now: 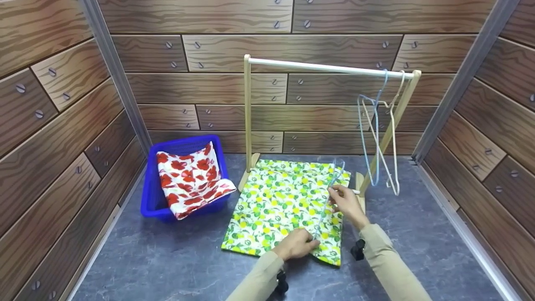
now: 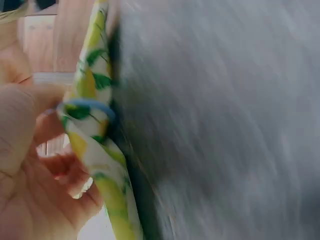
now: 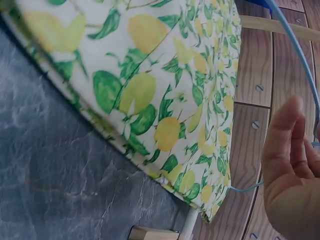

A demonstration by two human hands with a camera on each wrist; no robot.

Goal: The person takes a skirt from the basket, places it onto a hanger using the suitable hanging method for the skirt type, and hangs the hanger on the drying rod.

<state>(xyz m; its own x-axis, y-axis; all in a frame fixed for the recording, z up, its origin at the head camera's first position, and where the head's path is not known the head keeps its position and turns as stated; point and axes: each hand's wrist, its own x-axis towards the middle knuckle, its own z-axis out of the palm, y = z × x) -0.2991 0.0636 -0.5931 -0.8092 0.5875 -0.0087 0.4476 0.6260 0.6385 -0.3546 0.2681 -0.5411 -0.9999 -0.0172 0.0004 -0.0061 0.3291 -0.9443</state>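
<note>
Nearest to me are my beige sleeves (image 1: 257, 274), with a dark strap at each wrist. My left hand (image 1: 297, 243) is bent close at the near edge of the lemon-print cloth (image 1: 276, 209), thumb and forefinger pinching the lower end of a pale blue hanger (image 2: 91, 103). The cloth's edge runs through that end, as the left wrist view shows. A little farther off, my right hand (image 1: 347, 204) has its fingers curled, thumb and fingertips gripping the same hanger near its neck, with the hook pointing away from me. The cloth lies spread on the dark grey worktop (image 1: 175, 261), reaching back between the feet of the rack. Off to the left, a blue basket (image 1: 147, 196) holds a poppy-print cloth (image 1: 188, 173) that hangs over its near rim. The wooden rack (image 1: 248, 108) stands behind, a second blue hanger (image 1: 377, 144) and a cream hanger (image 1: 395, 154) on its white rail (image 1: 317, 66), both at the right end. Wood-patterned walls (image 1: 330, 52) close in the back and sides.
</note>
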